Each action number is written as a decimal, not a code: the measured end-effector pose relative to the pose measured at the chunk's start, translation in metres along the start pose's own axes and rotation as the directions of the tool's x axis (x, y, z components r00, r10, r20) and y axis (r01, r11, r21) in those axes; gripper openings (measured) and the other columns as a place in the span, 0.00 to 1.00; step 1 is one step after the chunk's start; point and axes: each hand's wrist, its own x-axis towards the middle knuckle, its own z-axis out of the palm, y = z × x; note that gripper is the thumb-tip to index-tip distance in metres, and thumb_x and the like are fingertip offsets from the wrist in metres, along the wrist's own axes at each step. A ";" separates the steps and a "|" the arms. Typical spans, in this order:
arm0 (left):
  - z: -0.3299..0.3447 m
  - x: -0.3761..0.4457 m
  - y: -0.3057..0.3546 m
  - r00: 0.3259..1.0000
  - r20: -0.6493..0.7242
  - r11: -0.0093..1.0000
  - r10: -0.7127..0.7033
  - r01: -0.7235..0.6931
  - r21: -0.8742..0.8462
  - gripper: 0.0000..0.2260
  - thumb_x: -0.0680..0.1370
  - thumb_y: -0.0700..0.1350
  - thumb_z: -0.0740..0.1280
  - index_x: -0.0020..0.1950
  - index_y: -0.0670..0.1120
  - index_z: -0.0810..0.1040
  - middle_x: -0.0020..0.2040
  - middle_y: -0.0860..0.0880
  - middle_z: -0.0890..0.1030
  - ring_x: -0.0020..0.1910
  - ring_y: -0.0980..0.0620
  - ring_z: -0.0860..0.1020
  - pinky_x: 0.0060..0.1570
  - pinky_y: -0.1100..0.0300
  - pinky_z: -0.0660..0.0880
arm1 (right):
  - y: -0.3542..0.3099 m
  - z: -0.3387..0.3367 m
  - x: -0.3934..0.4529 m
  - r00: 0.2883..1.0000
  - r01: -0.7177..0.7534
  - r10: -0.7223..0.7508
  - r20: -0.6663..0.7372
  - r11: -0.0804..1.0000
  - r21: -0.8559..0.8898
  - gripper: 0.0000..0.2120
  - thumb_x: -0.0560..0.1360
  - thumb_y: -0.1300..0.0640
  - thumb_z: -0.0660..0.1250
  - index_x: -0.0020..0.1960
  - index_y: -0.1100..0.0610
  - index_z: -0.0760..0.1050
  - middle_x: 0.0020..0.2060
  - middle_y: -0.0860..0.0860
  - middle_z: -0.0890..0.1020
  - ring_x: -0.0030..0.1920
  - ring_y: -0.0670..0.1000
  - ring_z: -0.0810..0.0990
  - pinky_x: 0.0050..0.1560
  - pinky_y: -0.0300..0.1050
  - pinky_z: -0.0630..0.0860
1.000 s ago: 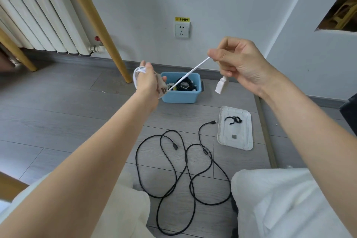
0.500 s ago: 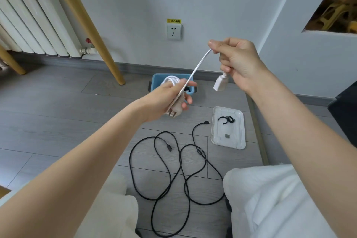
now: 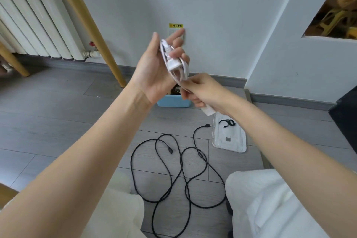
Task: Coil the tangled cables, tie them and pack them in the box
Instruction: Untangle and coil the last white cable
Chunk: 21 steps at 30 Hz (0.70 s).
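Left hand (image 3: 154, 67) palm-up, fingers (image 3: 178, 53) around white cable (image 3: 173, 62)

The left hand (image 3: 154, 67) is up in front of the wall, palm showing, with a coiled white cable (image 3: 173, 60) looped across it, lower fingers curled over the coil and the index finger sticking out. Right hand (image 3: 201, 91) sits just below, pinching the loose tail of that cable, its plug poking out under the wrist. Behind both hands there's a blue box (image 3: 172, 101) on the floor. A tangled black cable (image 3: 173, 170) sprawls between the knees, one end near a white lid (image 3: 229, 137) with a black tie (image 3: 228, 122) on it
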 end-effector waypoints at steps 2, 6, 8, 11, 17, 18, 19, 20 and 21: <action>-0.003 0.002 0.004 0.984 -0.143 0.994 0.108 -0.109 0.002 0.17 0.83 0.54 0.50 0.63 0.44 0.68 0.37 0.49 0.73 0.28 0.56 0.72 0.36 0.64 0.73 | -0.005 0.005 -0.001 0.996 0.034 -0.029 0.083 0.998 -0.054 0.19 0.81 0.51 0.57 0.36 0.60 0.73 0.20 0.47 0.66 0.21 0.45 0.61 0.23 0.37 0.61; -0.008 0.004 0.009 0.888 -0.376 0.938 0.265 -0.147 0.314 0.12 0.82 0.52 0.55 0.64 0.52 0.69 0.41 0.50 0.71 0.33 0.55 0.69 0.36 0.63 0.69 | -0.010 0.011 -0.006 0.979 0.135 -0.089 0.183 0.957 -0.257 0.07 0.78 0.60 0.63 0.49 0.61 0.79 0.27 0.50 0.76 0.23 0.45 0.70 0.28 0.36 0.71; -0.013 0.004 0.013 0.869 -0.414 0.936 0.271 -0.137 0.324 0.16 0.82 0.51 0.54 0.69 0.50 0.67 0.40 0.49 0.71 0.33 0.55 0.69 0.37 0.62 0.69 | -0.010 0.008 -0.005 0.986 0.158 -0.140 0.086 0.949 -0.272 0.06 0.76 0.61 0.65 0.48 0.62 0.80 0.27 0.49 0.76 0.22 0.44 0.69 0.28 0.36 0.71; -0.018 0.005 0.014 0.880 -0.396 0.882 0.261 -0.050 0.469 0.17 0.82 0.54 0.54 0.69 0.51 0.66 0.40 0.49 0.71 0.34 0.54 0.70 0.38 0.61 0.69 | -0.011 -0.001 -0.003 0.974 0.177 -0.210 -0.082 0.937 -0.300 0.02 0.71 0.59 0.71 0.44 0.57 0.81 0.29 0.42 0.78 0.25 0.40 0.72 0.32 0.35 0.71; -0.022 -0.001 0.000 0.936 -0.349 0.793 0.035 0.187 0.580 0.21 0.80 0.59 0.53 0.70 0.52 0.64 0.50 0.43 0.76 0.41 0.50 0.81 0.42 0.57 0.79 | -0.003 0.000 -0.001 0.925 0.252 -0.307 -0.225 0.937 -0.243 0.14 0.66 0.61 0.75 0.41 0.49 0.72 0.47 0.52 0.84 0.45 0.52 0.82 0.51 0.51 0.78; -0.024 0.000 0.001 0.932 -0.360 0.790 0.033 0.197 0.581 0.22 0.80 0.60 0.53 0.70 0.51 0.64 0.53 0.42 0.77 0.43 0.49 0.82 0.43 0.56 0.79 | -0.003 0.001 -0.002 0.913 0.265 -0.331 -0.237 0.926 -0.270 0.14 0.66 0.62 0.75 0.42 0.50 0.71 0.46 0.51 0.84 0.46 0.53 0.82 0.51 0.51 0.78; -0.026 0.000 0.001 0.926 -0.376 0.780 0.024 0.218 0.586 0.23 0.79 0.61 0.53 0.70 0.51 0.64 0.55 0.43 0.78 0.47 0.49 0.81 0.44 0.54 0.79 | -0.003 0.002 -0.003 0.900 0.282 -0.361 -0.242 0.909 -0.308 0.14 0.66 0.62 0.75 0.43 0.52 0.72 0.43 0.49 0.83 0.45 0.53 0.82 0.49 0.50 0.78; -0.027 0.000 0.001 0.921 -0.391 0.773 0.003 0.246 0.585 0.23 0.79 0.61 0.53 0.70 0.51 0.64 0.56 0.45 0.78 0.49 0.50 0.81 0.44 0.54 0.78 | -0.003 0.003 -0.004 0.888 0.301 -0.393 -0.240 0.889 -0.345 0.14 0.65 0.62 0.75 0.45 0.54 0.72 0.41 0.47 0.82 0.44 0.53 0.82 0.48 0.49 0.78; -0.028 0.000 0.000 0.916 -0.401 0.767 -0.029 0.278 0.579 0.23 0.79 0.62 0.53 0.69 0.51 0.66 0.56 0.46 0.79 0.49 0.52 0.81 0.43 0.56 0.76 | -0.004 0.003 -0.004 0.880 0.317 -0.416 -0.230 0.874 -0.369 0.15 0.65 0.63 0.75 0.47 0.56 0.73 0.40 0.46 0.80 0.44 0.53 0.82 0.47 0.48 0.78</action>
